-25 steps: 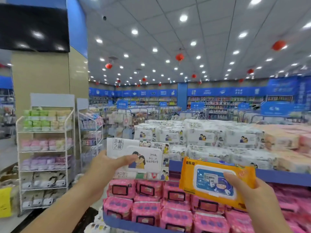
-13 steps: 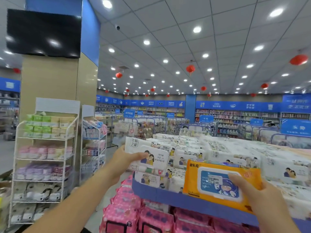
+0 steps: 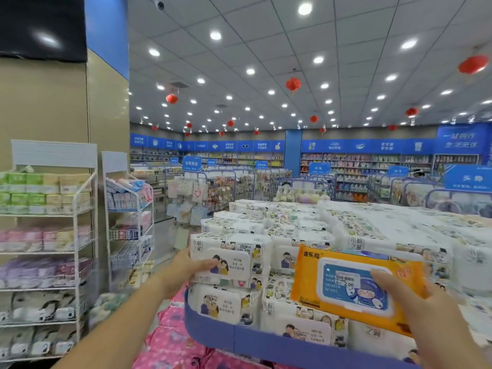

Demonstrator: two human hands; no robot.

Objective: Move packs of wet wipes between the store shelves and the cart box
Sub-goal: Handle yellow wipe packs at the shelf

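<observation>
Lying seemingly between fingers (image 3: 386, 279): orange pack (image 3: 354, 288).

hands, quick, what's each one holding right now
Left hand: holds a white wipes pack, thumb on its front.
Right hand: holds an orange wipes pack, thumb on its blue lid.

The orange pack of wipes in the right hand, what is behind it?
Behind the orange pack, gripped by the right hand, white wipe packs fill the blue-edged shelf. Those directly behind it are covered, so their prints cannot be seen.
</observation>
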